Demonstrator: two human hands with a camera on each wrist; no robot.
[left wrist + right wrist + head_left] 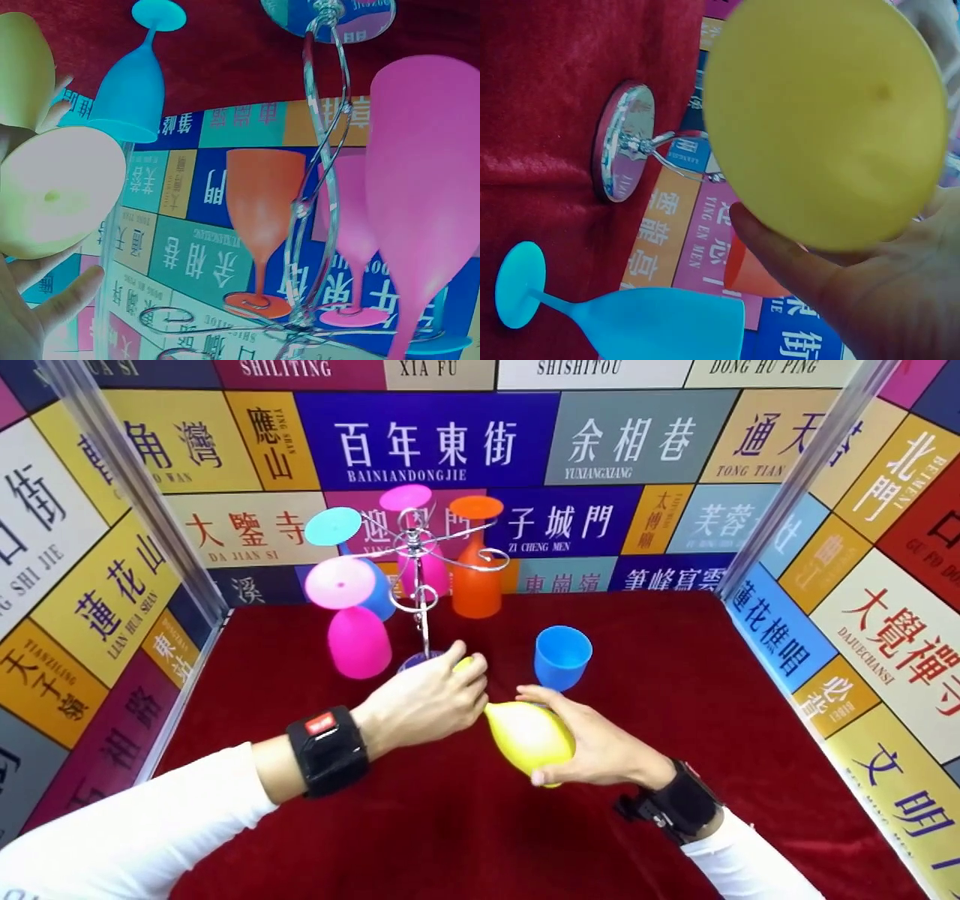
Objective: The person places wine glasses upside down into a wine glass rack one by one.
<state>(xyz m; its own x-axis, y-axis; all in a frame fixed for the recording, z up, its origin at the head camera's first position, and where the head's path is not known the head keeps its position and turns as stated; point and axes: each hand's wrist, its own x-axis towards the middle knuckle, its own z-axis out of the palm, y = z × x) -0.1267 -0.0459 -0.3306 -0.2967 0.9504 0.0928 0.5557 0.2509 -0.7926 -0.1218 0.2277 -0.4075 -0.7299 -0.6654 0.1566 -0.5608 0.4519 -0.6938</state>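
Observation:
A yellow plastic goblet [531,739] lies tilted between my two hands above the red cloth. My right hand [600,742] grips its bowl, with the thumb on the near side and fingers on the far side. My left hand [431,697] holds the foot end; in the left wrist view the round yellow foot [60,191] shows beside the thumb. The stem is mostly hidden by the left hand in the head view. In the right wrist view the yellow bowl [817,127] fills the upper right, above the right hand [885,285].
Behind the left hand stands a silver wire rack [416,547] with upside-down goblets: orange [477,574], blue [375,589] and two pink, the nearer pink goblet [358,641] at left. A blue goblet [562,656] stands upright on the red cloth [360,825]. Sign-printed panels surround it.

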